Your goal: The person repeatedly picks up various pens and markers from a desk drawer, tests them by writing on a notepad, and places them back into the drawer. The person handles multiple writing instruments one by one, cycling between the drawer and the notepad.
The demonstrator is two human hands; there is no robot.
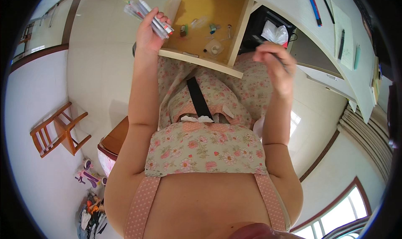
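Note:
My left hand (154,28) is closed around a bundle of several pens (147,12), held over the left side of an open drawer (201,58). Between the fingers of my right hand (276,64) is a dark, slim pen (279,61), blurred, to the right of the drawer. Inside the drawer lie several small items: a dark and green piece (183,30), a blue-green piece (214,28), a clear bag or case with something white (214,48) and a short stick-like object (190,54) near the front board.
On the white desktop at right lie blue and red pencils (313,6), black pens (341,44), paper (347,34) and a pale green pen (357,57). A black container with a white plastic bag (274,32) stands beside the drawer. A wooden chair (61,129) is at left.

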